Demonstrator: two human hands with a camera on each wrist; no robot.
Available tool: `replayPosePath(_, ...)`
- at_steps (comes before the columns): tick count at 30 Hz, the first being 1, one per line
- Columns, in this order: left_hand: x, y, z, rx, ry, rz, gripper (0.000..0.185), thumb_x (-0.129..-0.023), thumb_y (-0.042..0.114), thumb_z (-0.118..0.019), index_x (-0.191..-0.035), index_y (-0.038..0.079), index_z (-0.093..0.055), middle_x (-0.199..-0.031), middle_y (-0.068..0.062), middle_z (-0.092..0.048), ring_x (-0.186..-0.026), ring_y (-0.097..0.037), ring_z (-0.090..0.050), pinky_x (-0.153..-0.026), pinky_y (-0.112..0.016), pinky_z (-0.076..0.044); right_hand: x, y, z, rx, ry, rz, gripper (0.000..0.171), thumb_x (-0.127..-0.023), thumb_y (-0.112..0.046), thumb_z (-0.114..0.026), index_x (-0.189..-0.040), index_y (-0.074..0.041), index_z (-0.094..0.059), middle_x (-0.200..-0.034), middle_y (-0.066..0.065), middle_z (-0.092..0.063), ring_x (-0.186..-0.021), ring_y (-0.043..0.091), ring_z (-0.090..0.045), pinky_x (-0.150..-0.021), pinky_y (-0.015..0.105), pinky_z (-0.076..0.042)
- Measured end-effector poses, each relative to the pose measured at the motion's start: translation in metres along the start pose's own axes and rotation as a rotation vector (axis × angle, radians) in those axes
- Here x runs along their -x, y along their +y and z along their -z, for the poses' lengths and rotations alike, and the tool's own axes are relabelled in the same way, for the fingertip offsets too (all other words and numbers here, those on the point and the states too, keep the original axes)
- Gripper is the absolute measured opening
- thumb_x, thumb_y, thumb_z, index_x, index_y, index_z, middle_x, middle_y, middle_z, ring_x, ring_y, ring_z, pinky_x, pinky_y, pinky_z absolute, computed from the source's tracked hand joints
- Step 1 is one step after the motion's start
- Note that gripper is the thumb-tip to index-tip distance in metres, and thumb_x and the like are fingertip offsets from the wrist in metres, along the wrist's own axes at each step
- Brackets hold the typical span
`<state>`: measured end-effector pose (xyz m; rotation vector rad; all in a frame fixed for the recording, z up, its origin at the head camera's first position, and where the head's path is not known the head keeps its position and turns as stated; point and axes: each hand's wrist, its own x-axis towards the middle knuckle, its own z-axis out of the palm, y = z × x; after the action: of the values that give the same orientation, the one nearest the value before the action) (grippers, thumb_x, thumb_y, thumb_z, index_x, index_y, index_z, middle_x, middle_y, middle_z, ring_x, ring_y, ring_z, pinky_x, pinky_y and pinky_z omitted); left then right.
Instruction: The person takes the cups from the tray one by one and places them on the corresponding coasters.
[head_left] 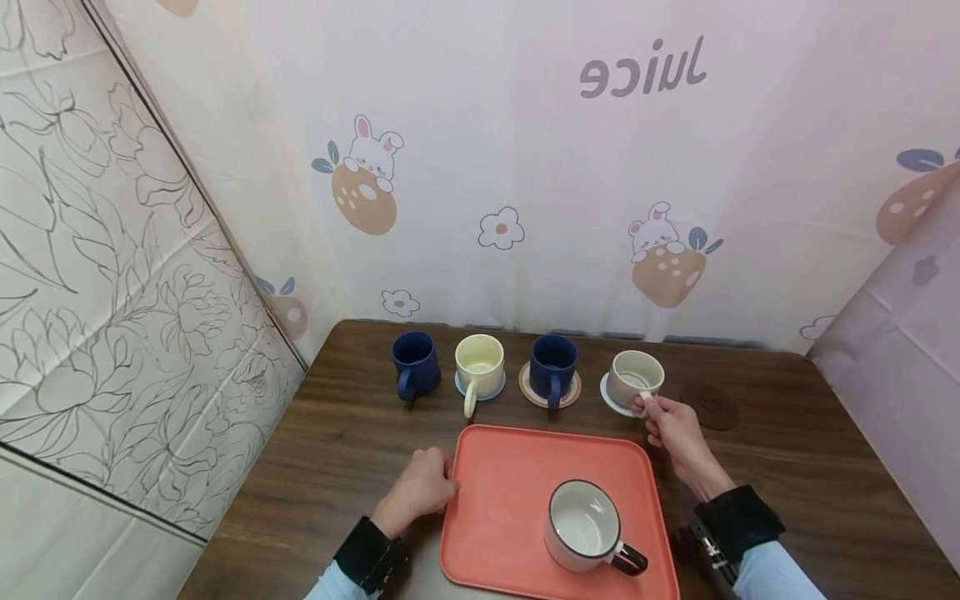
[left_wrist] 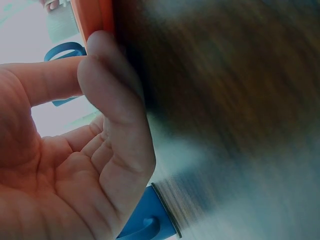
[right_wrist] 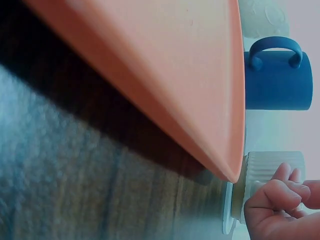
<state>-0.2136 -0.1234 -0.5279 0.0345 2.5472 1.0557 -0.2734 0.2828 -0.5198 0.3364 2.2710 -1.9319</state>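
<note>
Currently: grey mug (head_left: 634, 379) sits on pale coaster, handle pinched by right hand (head_left: 677, 433); not yet lifted. One white mug (head_left: 587, 525) already on orange tray (head_left: 498, 500), near side of fingers. Three mugs left of fingers remain in row. Left hand (head_left: 420, 487) loosely curled, resting against tray edge, holding nothing.

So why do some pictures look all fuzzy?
Head view: sharp and evenly lit, edges bent by the wide lens; right hand at the beige mug, left hand by the orange tray. Left wrist view: table smeared, close fingers soft. Right wrist view: wood blurry.
</note>
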Motion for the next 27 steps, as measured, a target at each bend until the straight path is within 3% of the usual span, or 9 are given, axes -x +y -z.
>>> replayPosePath(20,-0.0009,0.0000,0.0012,-0.002,-0.006,-0.001,0.018,-0.094,0.004,-0.071,-0.078,0.010,-0.063,-0.064,-0.006,-0.061,-0.052,-0.017,-0.060,-0.048,-0.027,-0.047,-0.0010,-0.0003,0.0039,0.048,-0.031,-0.015,0.046,-0.116,-0.028,-0.041,-0.139,0.011,-0.052,-0.097,0.004,-0.057,-0.073,0.015,-0.047,-0.064,0.026,-0.044)
replayPosePath(27,-0.0006,0.0008,0.0006,-0.014,-0.004,-0.003,0.018,-0.093,0.004,-0.071,-0.078,0.010,-0.063,-0.064,-0.006,-0.061,-0.051,-0.017,-0.060,-0.047,-0.027,-0.047,0.0015,0.0007,0.0097,0.104,-0.011,-0.006,0.051,-0.114,-0.034,-0.048,-0.139,0.009,-0.056,-0.085,0.003,-0.051,-0.076,0.019,-0.049,-0.066,0.029,-0.044)
